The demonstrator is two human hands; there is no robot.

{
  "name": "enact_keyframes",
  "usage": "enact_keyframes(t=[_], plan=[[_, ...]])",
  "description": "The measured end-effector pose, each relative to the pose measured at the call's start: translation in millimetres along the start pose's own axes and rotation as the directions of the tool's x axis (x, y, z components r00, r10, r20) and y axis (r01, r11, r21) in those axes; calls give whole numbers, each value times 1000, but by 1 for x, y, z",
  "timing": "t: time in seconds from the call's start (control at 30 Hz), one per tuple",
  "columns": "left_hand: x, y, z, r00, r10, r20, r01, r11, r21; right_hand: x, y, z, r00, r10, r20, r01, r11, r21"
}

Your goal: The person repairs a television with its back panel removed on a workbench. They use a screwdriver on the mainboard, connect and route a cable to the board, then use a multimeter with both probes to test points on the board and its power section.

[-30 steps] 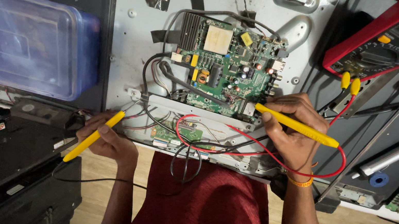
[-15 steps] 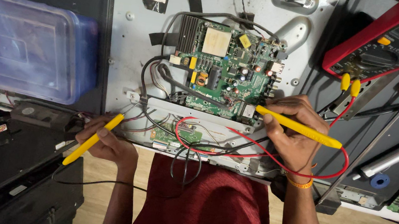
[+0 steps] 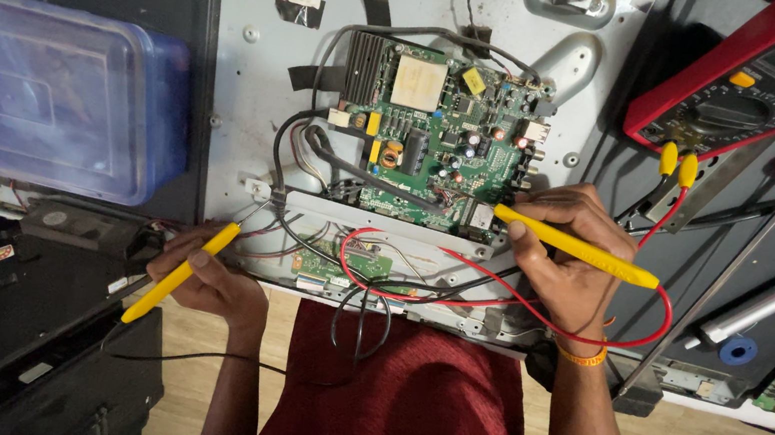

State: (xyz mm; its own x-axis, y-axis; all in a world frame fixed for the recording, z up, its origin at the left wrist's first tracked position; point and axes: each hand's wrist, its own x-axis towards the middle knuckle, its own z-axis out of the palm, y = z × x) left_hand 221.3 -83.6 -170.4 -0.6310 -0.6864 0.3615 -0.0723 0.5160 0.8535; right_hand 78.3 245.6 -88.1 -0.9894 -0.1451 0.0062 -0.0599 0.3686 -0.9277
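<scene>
Unmoved since earlier: right hand (image 3: pixel 568 263) gripping yellow probe (image 3: pixel 575 246) on circuit board (image 3: pixel 438 144) lower edge; left hand (image 3: pixel 213 274) holding second probe (image 3: pixel 181 271) below-left, not yet touching board.

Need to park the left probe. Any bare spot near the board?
Free: grey metal panel between blue plastic box and green circuit board, and the panel strip above the board. Crowded: below the board, where the wires tangle between left hand and right hand; multimeter and screwdrivers fill the right.
</scene>
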Motion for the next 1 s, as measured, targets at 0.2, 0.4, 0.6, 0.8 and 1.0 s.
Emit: enact_keyframes(t=[0.2, 0.4, 0.6, 0.8, 1.0], plan=[[0, 3, 2, 1000, -2, 3, 2, 1000, -8, 1, -1, -1, 1000, -8, -2, 8, 1000, -6], [0, 4, 3, 999, -34, -3, 34, 998, -44, 1, -1, -1, 1000, 0, -4, 0, 1000, -3], [1, 4, 2, 999, -41, 8, 41, 999, -32, 2, -1, -1, 1000, -4, 3, 4, 1000, -7], [-1, 3, 0, 1000, -25, 10, 25, 999, -21, 1, -1, -1, 1000, -3, 4, 3, 1000, -5], [-3, -1, 0, 999, -34, -21, 33, 999, -39, -1, 1, -1, 1000, -4, 7, 4, 1000, -13]])
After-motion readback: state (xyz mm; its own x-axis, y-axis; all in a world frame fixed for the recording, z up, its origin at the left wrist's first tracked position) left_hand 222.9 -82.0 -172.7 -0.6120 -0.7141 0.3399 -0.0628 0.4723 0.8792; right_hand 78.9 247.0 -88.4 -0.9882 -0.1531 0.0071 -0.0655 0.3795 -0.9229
